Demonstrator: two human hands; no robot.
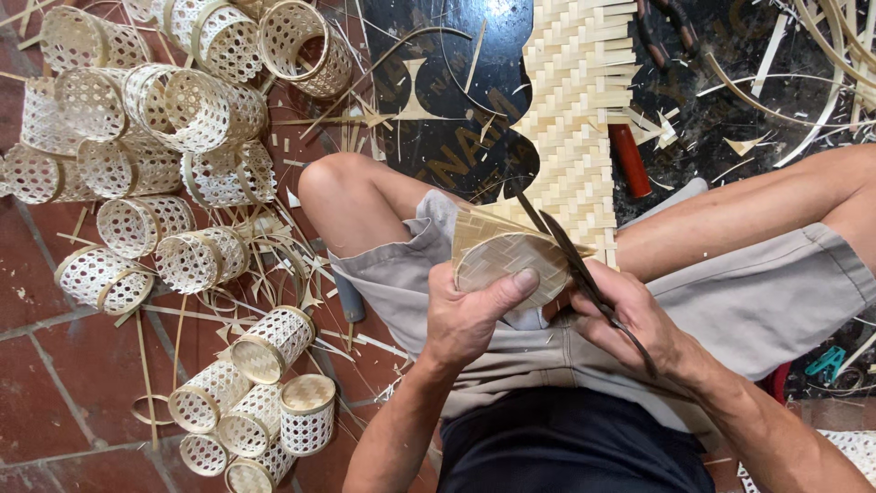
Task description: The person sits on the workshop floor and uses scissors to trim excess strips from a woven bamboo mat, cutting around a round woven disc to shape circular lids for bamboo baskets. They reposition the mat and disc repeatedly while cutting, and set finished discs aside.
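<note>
My left hand (470, 315) grips a small round woven bamboo piece (511, 260) over my lap, thumb pressed on its face. The piece joins a long woven bamboo mat (575, 110) that stretches away from me. My right hand (639, 319) holds dark scissors (566, 246), blades pointing up along the edge of the round piece where it meets the mat.
Several openwork woven bamboo cylinders (173, 110) lie heaped at the left, more of these baskets (274, 411) near my left knee. Bamboo strips and scraps (803, 82) litter the dark mat at right. A red-handled tool (630, 160) lies beside the woven mat.
</note>
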